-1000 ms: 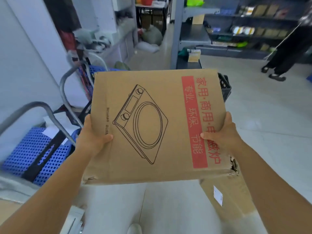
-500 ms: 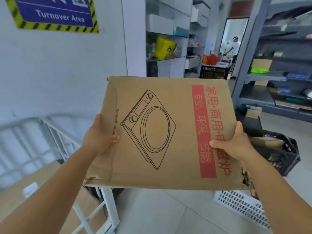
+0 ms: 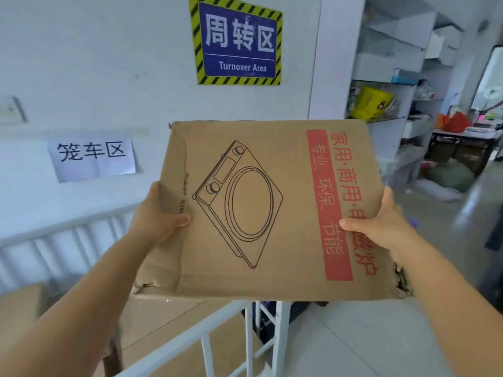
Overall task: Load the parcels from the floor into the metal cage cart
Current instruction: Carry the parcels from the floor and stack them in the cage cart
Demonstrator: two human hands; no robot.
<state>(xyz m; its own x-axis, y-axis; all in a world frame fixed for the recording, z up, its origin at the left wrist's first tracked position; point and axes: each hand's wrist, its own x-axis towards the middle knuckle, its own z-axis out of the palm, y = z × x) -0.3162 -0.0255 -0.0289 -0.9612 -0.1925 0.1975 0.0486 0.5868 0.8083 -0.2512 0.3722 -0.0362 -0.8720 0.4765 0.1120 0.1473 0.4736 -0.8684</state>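
I hold a flat brown cardboard parcel [image 3: 261,210] in front of me, printed with a line drawing of a cooker and a red strip of Chinese text. My left hand [image 3: 155,216] grips its left edge, thumb on top. My right hand [image 3: 381,224] grips its right edge the same way. The near corners of the parcel are torn. Below and to the left stands the white metal cage cart [image 3: 206,327], its railings running along the wall. Brown parcels [image 3: 152,330] lie inside it.
A white wall ahead carries a blue "Turnover Area" sign [image 3: 239,42] and a paper label [image 3: 92,159]. White shelving [image 3: 394,85] with a yellow bag stands at the right. Further right is a table [image 3: 462,142] and tiled floor [image 3: 367,344].
My view has swung left from the open floor and blue crates to the wall and cage cart. The parcel stays in both hands and now hangs over the cart's right end.
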